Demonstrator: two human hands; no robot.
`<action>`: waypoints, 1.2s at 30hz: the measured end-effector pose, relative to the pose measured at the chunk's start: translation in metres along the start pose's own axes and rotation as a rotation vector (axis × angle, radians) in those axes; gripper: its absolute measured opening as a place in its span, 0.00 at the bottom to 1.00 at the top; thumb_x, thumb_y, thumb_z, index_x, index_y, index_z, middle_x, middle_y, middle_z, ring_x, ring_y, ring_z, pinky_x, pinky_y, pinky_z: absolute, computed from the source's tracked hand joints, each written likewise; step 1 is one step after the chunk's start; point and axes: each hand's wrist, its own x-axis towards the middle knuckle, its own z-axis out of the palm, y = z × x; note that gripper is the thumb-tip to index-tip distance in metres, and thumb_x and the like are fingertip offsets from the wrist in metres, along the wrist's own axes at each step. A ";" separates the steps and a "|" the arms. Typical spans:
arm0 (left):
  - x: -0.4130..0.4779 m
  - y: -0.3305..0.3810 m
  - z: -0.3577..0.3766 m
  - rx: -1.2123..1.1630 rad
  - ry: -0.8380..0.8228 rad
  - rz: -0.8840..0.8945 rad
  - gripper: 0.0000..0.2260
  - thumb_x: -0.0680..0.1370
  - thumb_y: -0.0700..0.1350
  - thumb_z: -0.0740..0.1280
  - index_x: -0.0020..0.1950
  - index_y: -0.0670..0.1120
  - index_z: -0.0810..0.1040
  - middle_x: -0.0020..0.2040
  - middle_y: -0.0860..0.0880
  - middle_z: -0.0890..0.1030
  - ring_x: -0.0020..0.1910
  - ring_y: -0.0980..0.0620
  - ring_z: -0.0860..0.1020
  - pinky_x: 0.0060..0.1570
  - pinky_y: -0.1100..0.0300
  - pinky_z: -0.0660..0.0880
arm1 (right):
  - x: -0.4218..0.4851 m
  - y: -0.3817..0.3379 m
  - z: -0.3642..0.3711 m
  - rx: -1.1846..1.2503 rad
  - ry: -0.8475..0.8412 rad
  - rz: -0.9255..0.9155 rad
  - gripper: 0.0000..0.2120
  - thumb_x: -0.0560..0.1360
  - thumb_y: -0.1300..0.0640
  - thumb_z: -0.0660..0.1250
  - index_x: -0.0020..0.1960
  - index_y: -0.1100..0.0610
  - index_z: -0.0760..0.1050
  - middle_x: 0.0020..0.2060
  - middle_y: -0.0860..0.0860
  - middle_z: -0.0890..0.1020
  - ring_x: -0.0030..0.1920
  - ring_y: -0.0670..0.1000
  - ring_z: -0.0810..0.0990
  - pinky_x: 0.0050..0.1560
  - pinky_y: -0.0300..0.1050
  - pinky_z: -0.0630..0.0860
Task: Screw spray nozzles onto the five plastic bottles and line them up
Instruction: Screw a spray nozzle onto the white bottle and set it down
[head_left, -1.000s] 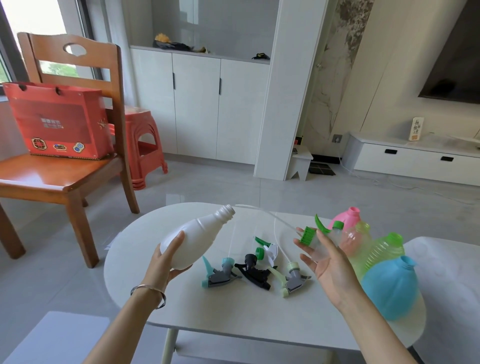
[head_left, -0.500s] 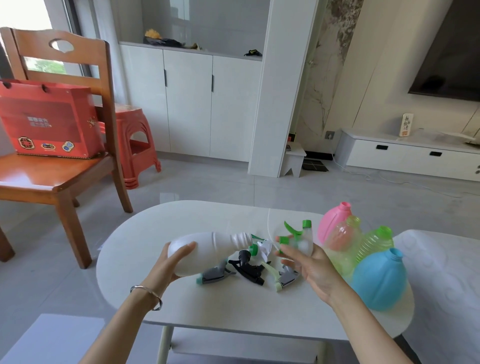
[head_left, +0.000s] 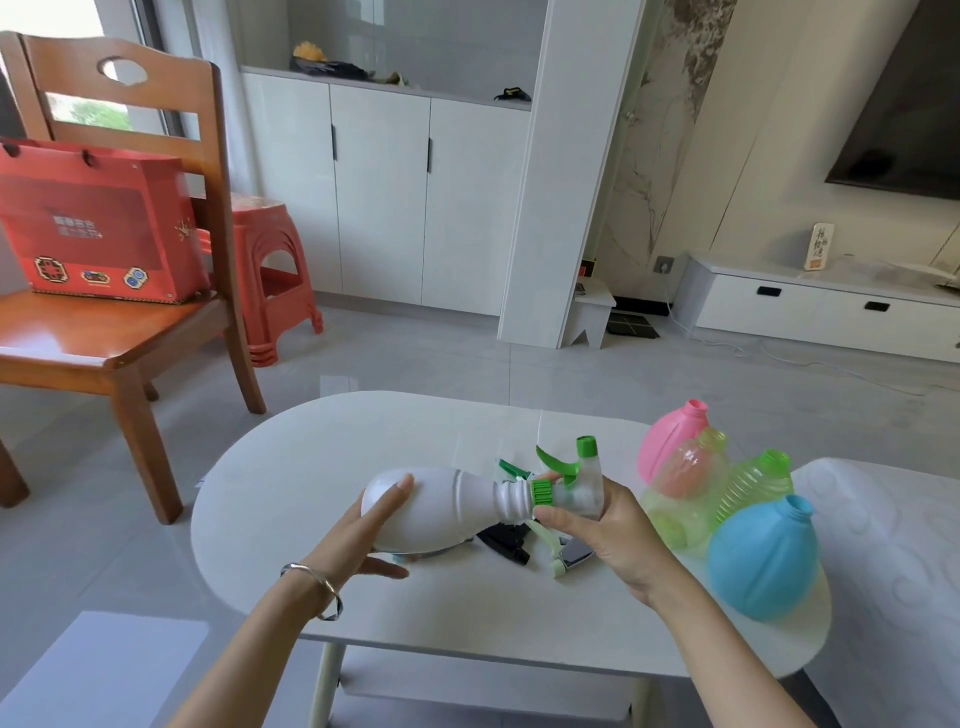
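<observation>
My left hand (head_left: 374, 530) holds a white plastic bottle (head_left: 441, 506) lying sideways above the white oval table (head_left: 291, 493), neck pointing right. My right hand (head_left: 602, 525) grips a clear spray nozzle with green trigger and collar (head_left: 569, 480), its green collar set against the bottle's threaded neck. Under the bottle lie several loose nozzles: a black one (head_left: 506, 545) and a pale green and grey one (head_left: 563, 556), partly hidden. At the right stand or lean a pink bottle (head_left: 667, 441), a clear yellowish bottle (head_left: 675, 499), a green ribbed bottle (head_left: 758, 480) and a blue round bottle (head_left: 761, 561).
A wooden chair (head_left: 130, 322) with a red gift box (head_left: 98, 223) stands at the left, an orange plastic stool (head_left: 270, 270) behind it. White cabinets and a low TV unit (head_left: 831, 306) line the far wall. A pale cushion (head_left: 893, 561) sits beyond the table's right end.
The bottle swung from pointing up and right to lying level. My right hand brought the green nozzle in from the right and set its collar against the bottle's neck.
</observation>
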 end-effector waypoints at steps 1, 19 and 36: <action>-0.001 0.000 0.000 0.012 -0.033 0.013 0.38 0.56 0.69 0.71 0.64 0.60 0.69 0.59 0.49 0.77 0.50 0.48 0.82 0.42 0.52 0.81 | 0.000 0.001 -0.002 0.031 0.020 0.002 0.19 0.60 0.48 0.79 0.49 0.51 0.83 0.46 0.49 0.87 0.48 0.49 0.85 0.45 0.38 0.78; -0.004 0.009 0.010 -0.109 -0.174 -0.088 0.23 0.67 0.66 0.61 0.60 0.63 0.71 0.61 0.48 0.76 0.52 0.44 0.83 0.45 0.53 0.81 | 0.002 0.001 -0.006 0.306 0.118 0.089 0.15 0.56 0.51 0.78 0.41 0.55 0.86 0.40 0.50 0.87 0.40 0.47 0.85 0.45 0.41 0.81; -0.005 0.009 0.009 -0.113 -0.202 0.040 0.28 0.64 0.63 0.74 0.60 0.55 0.76 0.58 0.49 0.82 0.57 0.47 0.80 0.49 0.60 0.79 | 0.001 0.000 -0.010 0.395 0.130 0.147 0.08 0.59 0.55 0.76 0.38 0.55 0.85 0.36 0.49 0.86 0.37 0.46 0.84 0.40 0.38 0.80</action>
